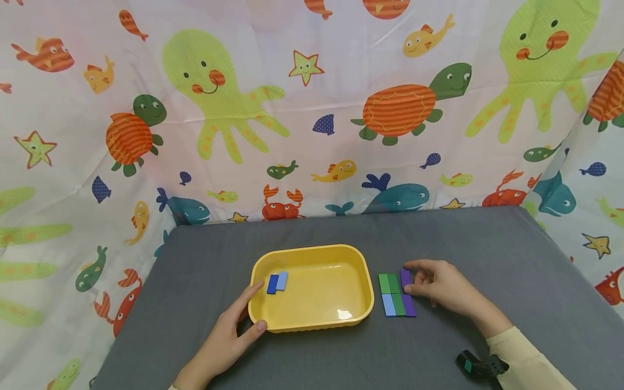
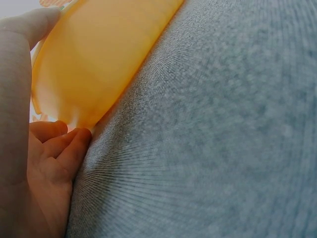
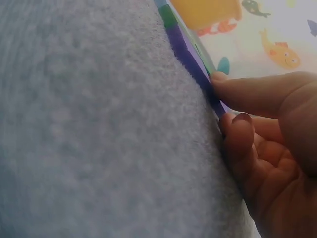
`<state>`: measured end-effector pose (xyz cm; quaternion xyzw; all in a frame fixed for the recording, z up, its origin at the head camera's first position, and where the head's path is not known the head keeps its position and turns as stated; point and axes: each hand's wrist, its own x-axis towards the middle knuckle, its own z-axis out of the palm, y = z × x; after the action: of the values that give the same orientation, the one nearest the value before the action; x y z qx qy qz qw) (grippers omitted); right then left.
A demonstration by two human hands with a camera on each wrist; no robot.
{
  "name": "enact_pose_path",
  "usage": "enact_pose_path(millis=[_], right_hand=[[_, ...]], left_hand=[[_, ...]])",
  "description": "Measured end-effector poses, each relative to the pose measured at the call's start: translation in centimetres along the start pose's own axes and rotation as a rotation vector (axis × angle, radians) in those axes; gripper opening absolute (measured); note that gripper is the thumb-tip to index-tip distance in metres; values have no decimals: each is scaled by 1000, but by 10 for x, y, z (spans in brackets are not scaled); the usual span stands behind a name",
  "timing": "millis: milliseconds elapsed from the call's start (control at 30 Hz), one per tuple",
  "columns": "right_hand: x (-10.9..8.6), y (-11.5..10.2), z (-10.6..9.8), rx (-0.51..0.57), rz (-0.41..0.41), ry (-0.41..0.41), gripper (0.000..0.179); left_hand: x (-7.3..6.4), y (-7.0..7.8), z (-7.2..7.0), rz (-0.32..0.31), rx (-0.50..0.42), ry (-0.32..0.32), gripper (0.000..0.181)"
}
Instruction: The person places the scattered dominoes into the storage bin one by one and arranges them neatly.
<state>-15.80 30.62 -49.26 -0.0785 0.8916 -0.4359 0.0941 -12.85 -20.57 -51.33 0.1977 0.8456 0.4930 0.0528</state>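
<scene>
A yellow tray (image 1: pixel 312 327) lies on the grey cloth, with a dark blue tile (image 1: pixel 272 285) and a light blue tile (image 1: pixel 282 281) side by side at its left end. My left hand (image 1: pixel 228 331) holds the tray's left end, thumb at the front corner and fingers along the side. Right of the tray, flat tiles form a small block: green tiles (image 1: pixel 384 283), a light blue tile (image 1: pixel 388 305) and a purple tile (image 1: pixel 409 305) at the near right corner. With thumb and forefinger, my right hand (image 1: pixel 439 284) pinches the far-right purple tile (image 1: pixel 405 277), partly hidden by the fingers.
Grey cloth (image 1: pixel 331 360) covers the table around the tray. A white curtain (image 1: pixel 317 187) with printed sea animals hangs behind and at both sides. A black strap with a small device (image 1: pixel 481 366) sits by the right sleeve.
</scene>
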Motion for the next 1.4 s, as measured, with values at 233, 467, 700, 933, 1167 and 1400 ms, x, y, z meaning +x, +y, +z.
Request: enact_pose_path(millis=[233, 467, 700, 933, 1167, 1400], right_hand=[[1, -5, -1, -10, -21, -33, 57], [3, -9, -2, 3, -50, -40, 58], [2, -5, -4, 15, -25, -20, 52], [-1, 0, -6, 76, -6, -23, 52], [-2, 2, -7, 113, -2, -37, 53], [-2, 1, -5, 118, -2, -39, 54]], left_hand=[[0, -2, -1, 8, -7, 1, 71], [0, -4, -1, 18, 14, 12, 72], [1, -5, -1, 23, 19, 12, 72], [1, -6, -1, 33, 20, 4, 72], [0, -5, 0, 28, 26, 5, 72], [-1, -5, 0, 18, 24, 9, 72]])
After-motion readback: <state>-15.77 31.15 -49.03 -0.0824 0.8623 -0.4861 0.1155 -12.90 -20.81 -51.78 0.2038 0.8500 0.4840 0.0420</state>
